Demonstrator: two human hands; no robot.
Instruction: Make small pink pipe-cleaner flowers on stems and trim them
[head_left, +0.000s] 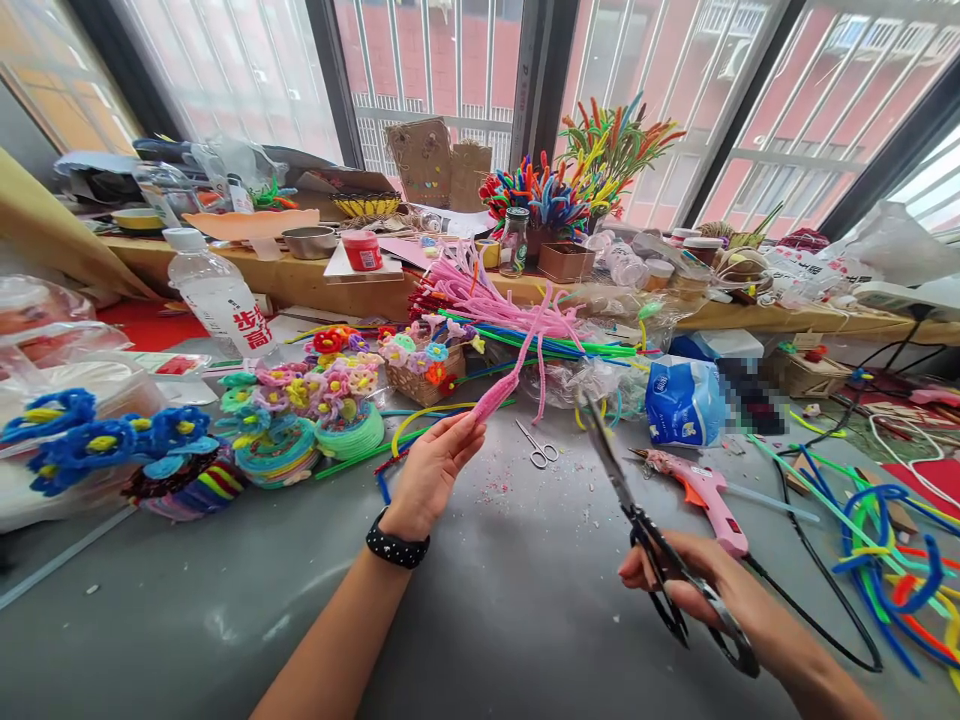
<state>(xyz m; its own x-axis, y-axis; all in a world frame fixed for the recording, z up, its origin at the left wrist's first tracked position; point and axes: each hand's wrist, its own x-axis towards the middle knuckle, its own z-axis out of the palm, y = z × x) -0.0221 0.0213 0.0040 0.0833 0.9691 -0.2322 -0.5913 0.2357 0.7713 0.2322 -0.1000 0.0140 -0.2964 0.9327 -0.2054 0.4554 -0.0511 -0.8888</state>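
Pinched in my left hand (433,468) is a bundle of pink pipe cleaners (501,392), whose upper ends split apart and point away from me. My right hand (694,580) grips a pair of large dark scissors (637,525) by the handles, blades pointing up and away. The scissors are apart from the pink bundle. Between the two hands, small silver scissors (538,447) lie on the grey table (495,600) beside scattered pink fibre bits. A pink hot glue gun (701,490) rests just beyond my right hand.
At left stand pipe-cleaner flowers in pots (277,445), blue flowers (112,440) and a water bottle (221,300). Behind lies a pile of pink pipe cleaners (480,300). A blue tissue pack (684,402) sits at right, near loose coloured pipe cleaners (892,560) and a black cable (817,625).
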